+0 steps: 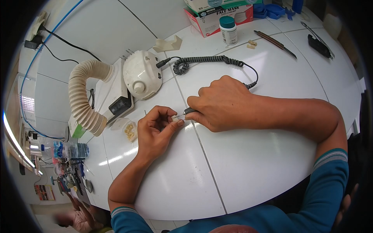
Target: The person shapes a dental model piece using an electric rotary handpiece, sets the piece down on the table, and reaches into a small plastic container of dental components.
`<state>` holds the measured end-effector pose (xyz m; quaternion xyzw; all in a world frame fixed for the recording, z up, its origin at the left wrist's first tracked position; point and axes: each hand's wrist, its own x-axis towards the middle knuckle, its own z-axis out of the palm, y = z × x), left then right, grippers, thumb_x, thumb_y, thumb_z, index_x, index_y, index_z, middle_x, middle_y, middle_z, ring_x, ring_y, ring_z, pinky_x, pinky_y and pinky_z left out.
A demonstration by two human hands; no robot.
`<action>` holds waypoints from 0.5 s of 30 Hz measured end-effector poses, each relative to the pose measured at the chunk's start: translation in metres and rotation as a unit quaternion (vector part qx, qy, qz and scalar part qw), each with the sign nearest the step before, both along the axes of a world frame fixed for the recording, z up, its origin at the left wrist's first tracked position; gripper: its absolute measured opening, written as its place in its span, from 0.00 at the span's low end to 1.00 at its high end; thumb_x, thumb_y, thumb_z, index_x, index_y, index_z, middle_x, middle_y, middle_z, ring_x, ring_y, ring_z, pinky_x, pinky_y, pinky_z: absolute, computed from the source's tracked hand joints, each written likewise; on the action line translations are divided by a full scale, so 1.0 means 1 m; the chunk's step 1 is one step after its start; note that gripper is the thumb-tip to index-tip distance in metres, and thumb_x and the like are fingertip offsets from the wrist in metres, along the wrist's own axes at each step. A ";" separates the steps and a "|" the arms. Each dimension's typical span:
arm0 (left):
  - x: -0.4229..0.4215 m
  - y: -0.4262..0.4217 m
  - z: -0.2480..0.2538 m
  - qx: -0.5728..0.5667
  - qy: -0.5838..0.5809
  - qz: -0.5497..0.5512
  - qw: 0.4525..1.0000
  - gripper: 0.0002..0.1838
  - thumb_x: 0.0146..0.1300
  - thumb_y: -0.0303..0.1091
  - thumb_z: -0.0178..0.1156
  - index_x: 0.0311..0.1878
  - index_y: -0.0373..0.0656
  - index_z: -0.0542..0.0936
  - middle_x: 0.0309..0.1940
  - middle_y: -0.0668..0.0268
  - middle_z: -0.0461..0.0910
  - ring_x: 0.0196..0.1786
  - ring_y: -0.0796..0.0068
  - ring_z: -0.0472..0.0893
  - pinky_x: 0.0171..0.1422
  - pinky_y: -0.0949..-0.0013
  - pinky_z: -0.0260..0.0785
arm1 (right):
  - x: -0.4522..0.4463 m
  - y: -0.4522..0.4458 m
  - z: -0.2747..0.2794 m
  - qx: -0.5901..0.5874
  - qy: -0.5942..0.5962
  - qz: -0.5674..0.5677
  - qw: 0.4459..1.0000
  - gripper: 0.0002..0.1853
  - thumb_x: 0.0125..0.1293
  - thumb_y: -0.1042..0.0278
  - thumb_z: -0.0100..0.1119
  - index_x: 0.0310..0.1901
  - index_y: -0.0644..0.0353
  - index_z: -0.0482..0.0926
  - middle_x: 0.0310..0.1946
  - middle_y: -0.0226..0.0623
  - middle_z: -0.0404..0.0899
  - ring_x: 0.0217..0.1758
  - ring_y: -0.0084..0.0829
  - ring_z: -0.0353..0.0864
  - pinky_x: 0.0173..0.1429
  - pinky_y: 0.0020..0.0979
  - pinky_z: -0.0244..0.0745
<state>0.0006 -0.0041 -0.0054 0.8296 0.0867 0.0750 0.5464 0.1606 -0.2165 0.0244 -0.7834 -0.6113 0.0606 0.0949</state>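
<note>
My left hand (156,130) pinches a small whitish piece (175,119), possibly a dental crown, between thumb and fingers above the white tiled table (182,171). My right hand (221,104) is wrapped round a dark rotary handpiece (190,110). The thin bit of this tool points left and meets or nearly meets the piece; I cannot tell if they touch. A black coiled cord (206,59) leads from behind my right hand to the white control box (142,75). Left of my left hand stands a clear container (130,132) with small yellowish pieces.
A ribbed hose (79,91) arches beside the control box. At the back are face mask boxes (217,21), a white bottle with a green cap (228,31) and a brown-handled knife (276,44). Bottles (72,150) crowd the left edge. Another person (79,219) sits at lower left.
</note>
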 end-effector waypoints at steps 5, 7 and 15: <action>-0.001 -0.001 0.002 0.004 0.001 0.002 1.000 0.14 0.70 0.21 0.78 0.53 0.34 0.84 0.41 0.70 0.85 0.42 0.85 0.80 0.49 0.77 0.75 | 0.000 0.000 0.002 -0.009 0.009 -0.001 1.000 0.24 0.83 0.41 0.60 0.43 0.56 0.87 0.28 0.44 0.88 0.28 0.48 0.90 0.31 0.46 0.81; 0.000 -0.001 0.001 0.004 -0.002 0.002 1.000 0.14 0.70 0.21 0.78 0.53 0.34 0.84 0.41 0.70 0.85 0.42 0.85 0.80 0.49 0.77 0.75 | 0.000 0.001 0.002 -0.008 0.010 0.000 1.000 0.24 0.83 0.41 0.60 0.43 0.56 0.87 0.28 0.44 0.88 0.28 0.48 0.91 0.31 0.46 0.81; 0.000 -0.001 0.001 0.003 -0.004 0.000 1.000 0.14 0.70 0.21 0.78 0.53 0.34 0.83 0.41 0.69 0.85 0.42 0.86 0.80 0.49 0.78 0.75 | 0.000 0.001 0.002 -0.015 0.014 -0.003 1.000 0.25 0.84 0.40 0.59 0.42 0.57 0.87 0.29 0.45 0.88 0.28 0.48 0.91 0.32 0.46 0.81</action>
